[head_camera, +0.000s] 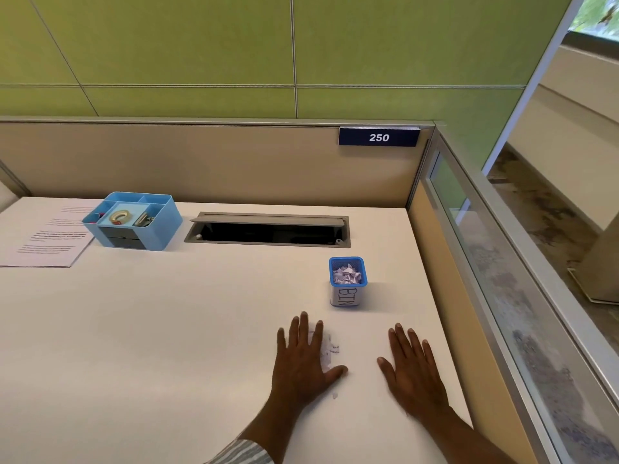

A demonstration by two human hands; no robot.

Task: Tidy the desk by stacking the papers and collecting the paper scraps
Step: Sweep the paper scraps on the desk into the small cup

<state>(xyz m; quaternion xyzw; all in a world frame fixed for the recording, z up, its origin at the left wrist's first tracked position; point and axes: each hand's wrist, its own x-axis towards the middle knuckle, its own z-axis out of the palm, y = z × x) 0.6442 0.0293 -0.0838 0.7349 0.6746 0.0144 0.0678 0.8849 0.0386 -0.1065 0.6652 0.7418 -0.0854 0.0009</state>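
The left hand (303,360) and the right hand (410,370) are left uncovered. A sleeve (244,455) striped in grey and white is worn on the left arm (271,418); the right forearm (469,437) is bared.

The white counter (201,329) carries a small blue bin (346,296) full of scraps. Just nearer me than the bin, my left hand (303,360) presses flat on a torn scrap (330,349). My right hand (410,370) lies flat beside it. Behind the bin a grey cable hatch (268,218) is set into the top. Well left of the bin stand a blue organizer (160,226) and printed papers (43,236).
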